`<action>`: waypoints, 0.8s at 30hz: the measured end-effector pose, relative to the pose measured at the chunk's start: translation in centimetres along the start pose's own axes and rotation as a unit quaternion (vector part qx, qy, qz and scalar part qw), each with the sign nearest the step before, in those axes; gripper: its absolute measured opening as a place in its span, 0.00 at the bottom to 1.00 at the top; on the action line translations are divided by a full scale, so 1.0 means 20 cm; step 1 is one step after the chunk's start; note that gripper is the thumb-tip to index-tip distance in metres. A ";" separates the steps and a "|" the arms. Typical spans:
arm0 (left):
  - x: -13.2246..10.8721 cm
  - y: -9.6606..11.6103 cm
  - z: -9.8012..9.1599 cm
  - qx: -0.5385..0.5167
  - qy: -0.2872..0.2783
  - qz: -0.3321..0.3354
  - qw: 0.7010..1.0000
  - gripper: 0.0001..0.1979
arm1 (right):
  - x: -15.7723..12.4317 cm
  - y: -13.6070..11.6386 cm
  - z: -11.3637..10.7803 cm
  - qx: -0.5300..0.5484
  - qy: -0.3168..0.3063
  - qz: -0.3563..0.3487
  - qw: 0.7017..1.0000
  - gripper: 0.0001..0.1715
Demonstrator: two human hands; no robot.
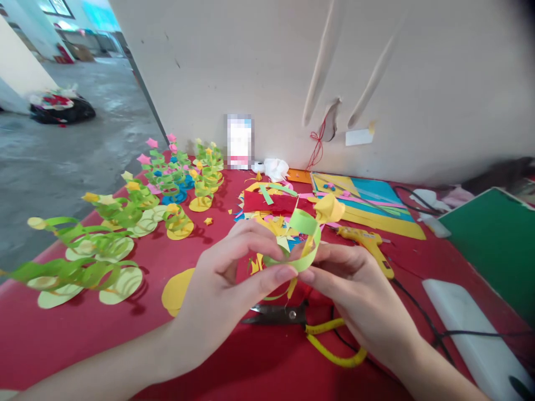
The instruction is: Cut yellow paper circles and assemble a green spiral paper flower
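Note:
Between my two hands, above the red table, is a curled light-green paper strip (pixel 308 260) with a yellow paper piece (pixel 329 209) at its upper end. My left hand (pixel 238 267) pinches the strip between thumb and fingers. From the other side, my right hand (pixel 351 281) grips the same strip, its thumb close to my left thumb. Some of the strip is hidden behind the fingers. Right below lies a pair of scissors (pixel 292 315) with yellow-wrapped handles. A yellow hot glue gun (pixel 368 243) rests beyond my right hand, and yellow paper discs (pixel 178 291) lie beside my left wrist.
Several green paper spirals on round bases (pixel 119 281) stand along the left. Paper scraps (pixel 271 220) pile up behind my hands. Coloured sheets (pixel 371 206) lie at the back right, near a green board (pixel 497 245) and a white power strip (pixel 468 328) with black cables.

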State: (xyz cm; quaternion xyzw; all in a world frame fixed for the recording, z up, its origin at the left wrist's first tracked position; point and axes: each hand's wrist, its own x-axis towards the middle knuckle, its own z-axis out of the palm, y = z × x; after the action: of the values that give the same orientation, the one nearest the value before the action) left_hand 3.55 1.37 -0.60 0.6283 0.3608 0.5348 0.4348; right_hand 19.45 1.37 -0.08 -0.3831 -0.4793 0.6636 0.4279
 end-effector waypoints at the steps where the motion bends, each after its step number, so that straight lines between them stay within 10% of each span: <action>1: 0.00 0.00 0.00 -0.007 0.004 -0.004 1.000 0.06 | 0.00 0.00 0.00 -0.004 0.002 0.000 1.000 0.03; 24: -0.01 -0.04 0.01 -0.053 0.039 -0.075 0.995 0.03 | -0.01 0.00 0.02 -0.003 0.062 -0.011 0.998 0.10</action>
State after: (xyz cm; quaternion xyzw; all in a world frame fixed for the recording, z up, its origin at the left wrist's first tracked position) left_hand 3.81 1.45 -1.41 0.5539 0.3947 0.5432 0.4923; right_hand 19.21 1.01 -0.01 -0.4198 -0.4579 0.6324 0.4628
